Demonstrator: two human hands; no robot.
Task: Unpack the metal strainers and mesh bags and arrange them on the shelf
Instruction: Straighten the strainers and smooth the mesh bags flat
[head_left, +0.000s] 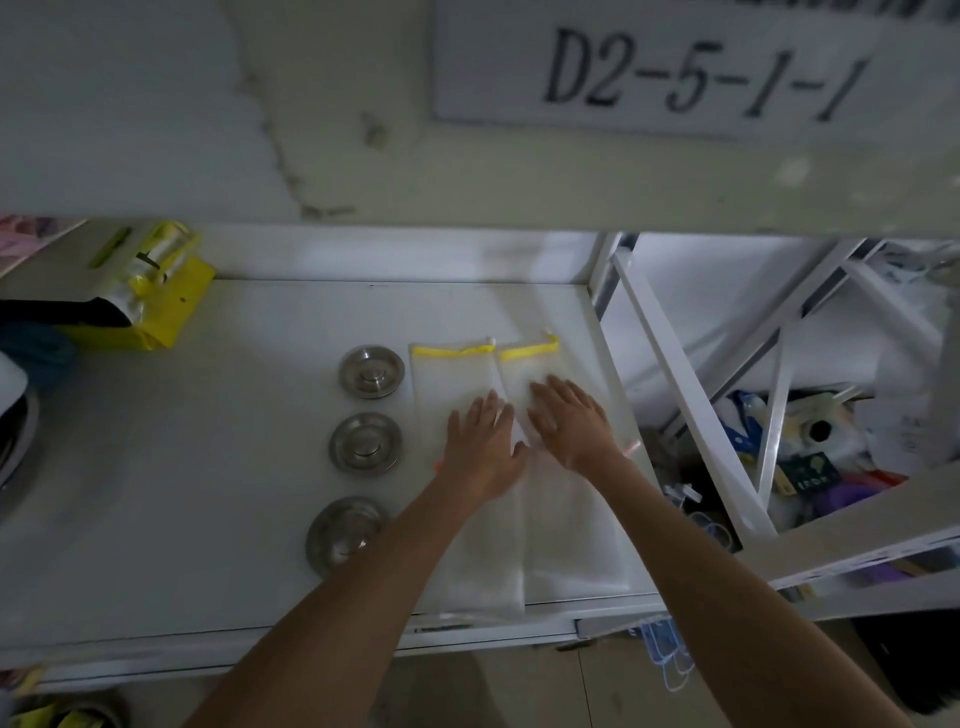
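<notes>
Both hands flat on mesh bags, shelf.
I see left hand (485, 441) and right hand (569, 421), grip released, palms pressing two sheer yellow-hemmed mesh bags (566, 545) on white shelf (208, 467); three round steel strainers (372, 372) just left.

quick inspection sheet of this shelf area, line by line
surface: white shelf, dimly lit, far part bare
job's things: three metal strainers in a column; two mesh bags with yellow top edges, left bag and right bag, flat side by side to their right
clutter: yellow package at far left; dark items at the left edge, unclear
grippers: left hand flat on the left bag; right hand flat on the right bag, both open
cables: nothing seen
surroundings: label reading D2-5-1-1 above; mixed goods in the neighbouring rack to the right
</notes>
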